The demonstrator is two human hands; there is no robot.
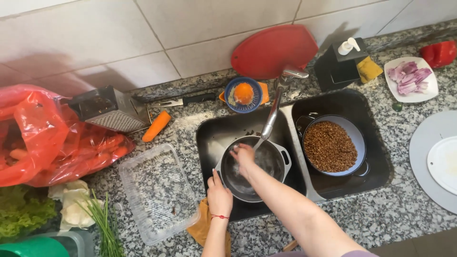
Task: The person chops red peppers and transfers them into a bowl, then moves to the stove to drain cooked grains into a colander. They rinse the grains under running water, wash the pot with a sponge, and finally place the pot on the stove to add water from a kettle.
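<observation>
Grey speckled stone makes up your desk, and the sink is cut into it. Take the sink as the middle of everything.

Closest to you, your left hand sits on the near rim of the sink. Its fingers are wrapped on the edge of the dark pot, holding it steady. Your right hand is down inside the pot, under the tap. Its fingers are half curled and pressed to the wet bottom; you cannot tell if they hold a sponge. So the pot lies just ahead of both hands, and the right hand is deeper in it.

Right of the sink, a second basin holds a bowl of brown grains. Left of the sink lies a clear plastic tray. Behind the sink stands a red board.
</observation>
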